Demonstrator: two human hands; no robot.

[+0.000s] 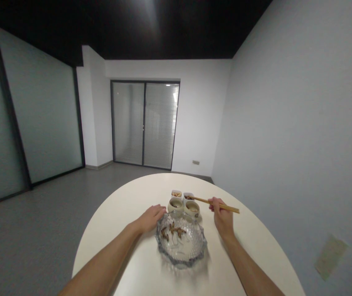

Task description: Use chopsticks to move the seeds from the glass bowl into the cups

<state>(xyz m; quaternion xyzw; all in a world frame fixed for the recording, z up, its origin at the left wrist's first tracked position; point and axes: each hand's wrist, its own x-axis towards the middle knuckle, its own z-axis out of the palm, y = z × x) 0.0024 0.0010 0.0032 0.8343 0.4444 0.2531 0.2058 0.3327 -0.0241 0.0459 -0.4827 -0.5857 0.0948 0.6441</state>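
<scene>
My right hand [222,213] is closed around a pair of wooden chopsticks [205,200], whose tips reach into the back right white dish [189,197] of small brown pieces. My left hand [153,217] rests with fingers extended beside the left rim of a clear glass bowl [191,250]; whether it touches the rim I cannot tell. Inside the bowl lie several slim brown pieces [176,230]. Two round cream cups [176,204] stand just behind the bowl. A second white dish [176,194], at back left, holds pale pieces that look like nuts.
Everything stands on a round cream table [117,213] with a curved edge. A wall [287,144] rises close on the right. Farther off are a glass double door [145,123] and a frosted partition [43,111] on the left.
</scene>
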